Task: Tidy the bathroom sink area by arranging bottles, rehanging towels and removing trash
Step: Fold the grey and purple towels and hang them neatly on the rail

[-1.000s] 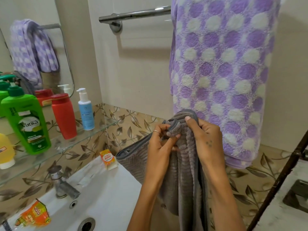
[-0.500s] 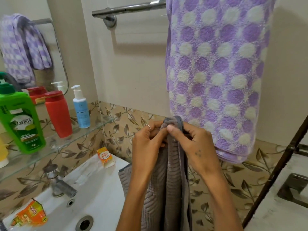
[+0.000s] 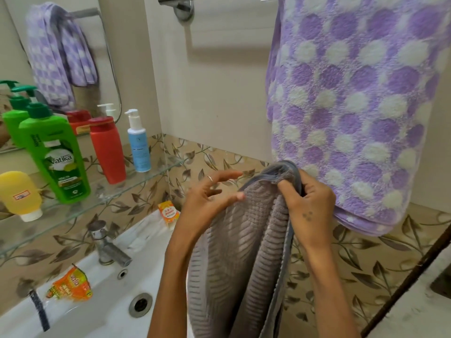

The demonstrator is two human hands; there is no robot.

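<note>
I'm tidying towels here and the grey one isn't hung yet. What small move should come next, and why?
Probably close the left hand back on the ribbed grey towel: its fingers are spread open beside the fold, and only the right hand pinches the top. With both hands gripping, it could be lifted to the chrome wall rail, bare left of the purple dotted towel.

1. Grey ribbed towel (image 3: 244, 252) hangs folded lengthwise, pinched at its top.
2. Purple-and-white dotted towel (image 3: 353, 106) drapes from the rail.
3. Orange wrapper (image 3: 70, 285) lies on the sink rim.
4. Four bottles (image 3: 107, 150) stand on the glass shelf.
</note>
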